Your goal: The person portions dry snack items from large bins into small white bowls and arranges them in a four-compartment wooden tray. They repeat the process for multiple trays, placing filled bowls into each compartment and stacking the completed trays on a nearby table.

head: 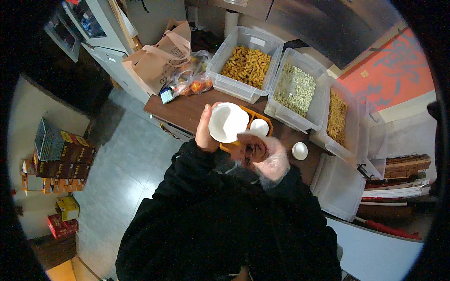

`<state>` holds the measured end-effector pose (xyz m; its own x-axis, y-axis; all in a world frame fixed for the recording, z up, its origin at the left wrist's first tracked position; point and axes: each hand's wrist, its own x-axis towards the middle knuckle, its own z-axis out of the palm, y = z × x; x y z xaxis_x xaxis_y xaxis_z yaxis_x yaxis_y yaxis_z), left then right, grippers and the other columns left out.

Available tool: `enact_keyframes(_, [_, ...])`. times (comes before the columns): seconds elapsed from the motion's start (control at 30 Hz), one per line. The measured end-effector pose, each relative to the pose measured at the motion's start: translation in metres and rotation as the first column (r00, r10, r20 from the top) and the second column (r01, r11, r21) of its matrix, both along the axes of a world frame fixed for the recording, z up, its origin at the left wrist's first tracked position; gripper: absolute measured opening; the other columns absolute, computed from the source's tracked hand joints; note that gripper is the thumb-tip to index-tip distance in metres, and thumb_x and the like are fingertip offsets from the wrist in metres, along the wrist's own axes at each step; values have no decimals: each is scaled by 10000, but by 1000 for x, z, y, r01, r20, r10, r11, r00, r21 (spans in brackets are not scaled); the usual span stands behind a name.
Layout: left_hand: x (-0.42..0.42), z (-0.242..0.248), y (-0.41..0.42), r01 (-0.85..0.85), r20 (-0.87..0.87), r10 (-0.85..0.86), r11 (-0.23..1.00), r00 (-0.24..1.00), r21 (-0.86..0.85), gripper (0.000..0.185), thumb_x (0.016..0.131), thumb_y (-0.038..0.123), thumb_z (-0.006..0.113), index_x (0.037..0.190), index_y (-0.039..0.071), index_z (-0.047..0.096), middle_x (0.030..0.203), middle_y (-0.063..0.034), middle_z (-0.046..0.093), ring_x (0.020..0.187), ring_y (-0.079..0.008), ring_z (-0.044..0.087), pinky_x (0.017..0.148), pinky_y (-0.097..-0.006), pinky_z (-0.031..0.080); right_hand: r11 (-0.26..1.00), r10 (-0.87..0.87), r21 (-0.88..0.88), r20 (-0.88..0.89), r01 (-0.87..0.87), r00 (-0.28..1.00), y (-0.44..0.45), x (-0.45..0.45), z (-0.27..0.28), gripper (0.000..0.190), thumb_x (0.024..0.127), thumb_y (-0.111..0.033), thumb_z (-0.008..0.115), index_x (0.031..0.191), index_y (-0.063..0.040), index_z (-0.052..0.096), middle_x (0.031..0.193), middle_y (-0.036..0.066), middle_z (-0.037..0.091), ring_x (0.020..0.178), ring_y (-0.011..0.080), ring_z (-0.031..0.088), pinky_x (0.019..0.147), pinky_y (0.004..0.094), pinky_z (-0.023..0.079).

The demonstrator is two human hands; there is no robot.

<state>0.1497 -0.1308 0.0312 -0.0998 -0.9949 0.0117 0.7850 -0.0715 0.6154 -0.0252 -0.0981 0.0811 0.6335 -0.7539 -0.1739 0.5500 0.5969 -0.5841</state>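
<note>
My left hand (204,131) holds a white bowl (227,122) tilted, its inside facing me. Close to the bowl's lower right side is my right hand (273,163), covered by a clear plastic glove. The area around its fingers is blurred and dark, so whether they grip anything is unclear. Partly hidden behind the bowl and hands, an orange divided tray (270,123) stands on the brown countertop (181,109). A white cup or small bowl (259,127) sits in one of its compartments. To the right, another small white bowl (300,151) rests directly on the countertop.
Along the back stand clear plastic bins of brown snack pieces (248,66), pale green pieces (297,87) and thin yellow-brown sticks (336,117). Paper bags (151,68) and bagged fruit (197,84) are at the left. A translucent lid (339,188) leans at right.
</note>
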Motion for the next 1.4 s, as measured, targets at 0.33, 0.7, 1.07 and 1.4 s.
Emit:
enact_keyframes(0.33, [-10,18,20,110,340,-35,973,940,-205,513,888,469,463,1164,52,345,1045,-126,512,832,-198,582,666,-320,526,284,-727,-775,-558,-564,401,-4,35,40,308,713,-48,573,1016,-59,518,829,82,583,810,201,585,685,310,472])
enact_keyframes(0.7, [-8,18,16,-14,348,89,977,933,-213,532,894,518,410,1148,52,376,1021,-135,528,784,-192,583,615,-291,511,421,-513,-820,-568,-388,644,-7,39,46,477,678,68,473,1141,-46,463,915,65,556,917,171,543,747,273,447])
enact_keyframes(1.07, [-3,20,17,36,263,3,989,965,-142,547,870,523,451,1144,53,392,1037,-120,530,860,-194,575,660,-309,513,369,-643,-771,-615,-520,456,-7,41,47,447,704,-34,530,1143,-96,478,836,93,565,803,244,559,702,321,447])
enact_keyframes(1.4, [2,14,16,-27,383,99,982,918,-189,568,856,530,476,1144,46,402,1042,-112,537,915,-191,548,767,-315,469,357,-513,-671,-722,-650,464,-14,37,35,358,707,-139,560,1063,-172,570,793,83,637,772,287,614,682,376,473])
